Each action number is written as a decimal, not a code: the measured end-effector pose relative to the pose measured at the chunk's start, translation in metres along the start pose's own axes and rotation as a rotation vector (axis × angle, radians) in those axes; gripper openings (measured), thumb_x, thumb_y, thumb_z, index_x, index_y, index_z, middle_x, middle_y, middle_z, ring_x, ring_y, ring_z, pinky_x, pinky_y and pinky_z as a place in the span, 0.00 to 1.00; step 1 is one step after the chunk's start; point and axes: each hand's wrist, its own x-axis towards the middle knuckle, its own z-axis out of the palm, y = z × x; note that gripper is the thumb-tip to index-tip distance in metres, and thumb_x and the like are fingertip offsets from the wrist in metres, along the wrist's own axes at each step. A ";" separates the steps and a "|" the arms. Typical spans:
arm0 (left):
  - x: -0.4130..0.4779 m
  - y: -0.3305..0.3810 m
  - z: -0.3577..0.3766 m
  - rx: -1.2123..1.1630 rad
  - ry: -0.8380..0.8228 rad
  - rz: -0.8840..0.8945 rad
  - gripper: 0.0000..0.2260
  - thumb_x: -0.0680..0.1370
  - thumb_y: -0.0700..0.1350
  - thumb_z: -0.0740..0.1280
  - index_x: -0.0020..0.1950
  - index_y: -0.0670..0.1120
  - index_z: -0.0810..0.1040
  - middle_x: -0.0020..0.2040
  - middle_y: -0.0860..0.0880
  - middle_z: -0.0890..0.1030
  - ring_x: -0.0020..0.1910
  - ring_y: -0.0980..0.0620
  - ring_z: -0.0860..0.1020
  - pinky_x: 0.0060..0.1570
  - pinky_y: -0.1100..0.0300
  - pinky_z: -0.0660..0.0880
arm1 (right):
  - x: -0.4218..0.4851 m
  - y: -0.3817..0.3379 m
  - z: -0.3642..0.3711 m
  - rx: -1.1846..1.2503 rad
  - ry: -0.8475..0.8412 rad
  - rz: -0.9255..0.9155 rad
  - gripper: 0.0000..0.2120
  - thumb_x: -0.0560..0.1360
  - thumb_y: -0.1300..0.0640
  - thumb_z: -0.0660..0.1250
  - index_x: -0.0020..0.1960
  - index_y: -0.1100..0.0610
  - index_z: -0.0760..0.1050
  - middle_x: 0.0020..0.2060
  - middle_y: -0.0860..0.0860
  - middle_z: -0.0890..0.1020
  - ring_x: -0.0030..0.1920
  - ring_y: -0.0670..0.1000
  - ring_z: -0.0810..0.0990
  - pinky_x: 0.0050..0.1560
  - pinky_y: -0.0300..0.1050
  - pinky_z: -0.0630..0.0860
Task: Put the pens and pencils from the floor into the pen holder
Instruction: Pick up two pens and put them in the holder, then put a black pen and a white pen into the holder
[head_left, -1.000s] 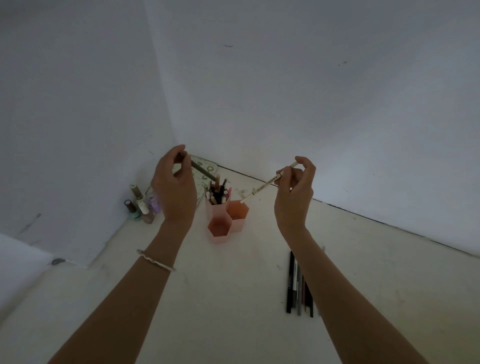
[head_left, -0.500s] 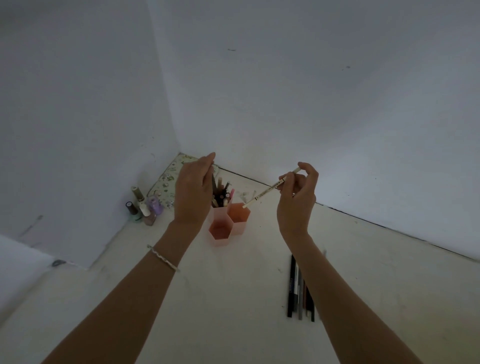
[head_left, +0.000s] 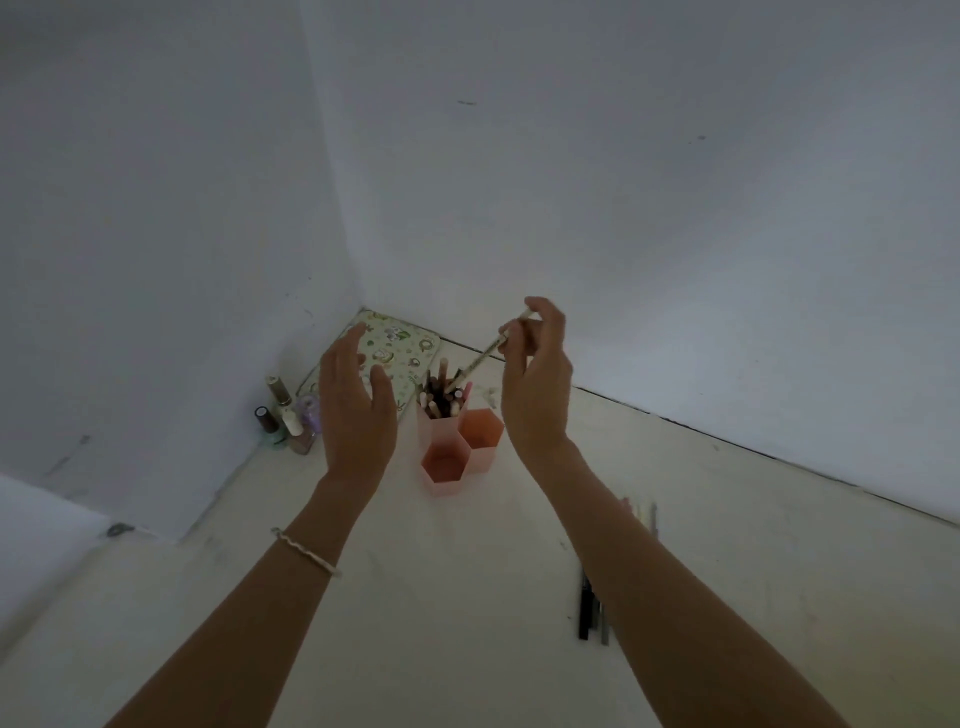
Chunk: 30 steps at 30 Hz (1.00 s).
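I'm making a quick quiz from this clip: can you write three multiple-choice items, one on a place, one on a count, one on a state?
1. Where do the nail polish bottles stand?
A. By the left wall, left of the pen holder
B. Inside the pen holder
C. Beside the pens on the floor

2. How many hexagonal cups make up the pen holder?
A. One
B. Three
C. Five

3. What is the left hand doing?
A. Gripping a pencil
B. Open, holding nothing
C. Resting flat on the floor

Answers: 1 A, the bottles cluster at the foot of the left wall. 2 B, three joined pink cups show. 3 B, its fingers are spread and empty, while the right hand pinches a pen.
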 end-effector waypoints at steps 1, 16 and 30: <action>0.000 0.001 -0.001 -0.013 0.010 0.001 0.19 0.79 0.37 0.59 0.71 0.42 0.69 0.63 0.43 0.74 0.54 0.52 0.76 0.52 0.59 0.76 | -0.002 0.003 0.004 -0.064 -0.069 -0.024 0.09 0.83 0.57 0.56 0.62 0.49 0.64 0.40 0.50 0.80 0.37 0.49 0.79 0.39 0.45 0.78; -0.057 0.080 0.044 -0.101 -0.371 0.039 0.09 0.76 0.40 0.61 0.53 0.50 0.74 0.47 0.54 0.77 0.42 0.58 0.76 0.42 0.64 0.75 | -0.013 0.042 -0.048 -0.328 0.026 -0.023 0.16 0.76 0.63 0.58 0.61 0.57 0.76 0.56 0.51 0.78 0.56 0.49 0.76 0.60 0.47 0.72; -0.202 0.097 0.133 0.504 -1.047 -0.221 0.24 0.81 0.45 0.62 0.74 0.42 0.59 0.65 0.44 0.74 0.61 0.45 0.76 0.57 0.55 0.74 | -0.051 0.090 -0.169 -0.346 0.113 0.310 0.13 0.75 0.70 0.60 0.52 0.58 0.79 0.44 0.46 0.81 0.44 0.44 0.78 0.46 0.36 0.74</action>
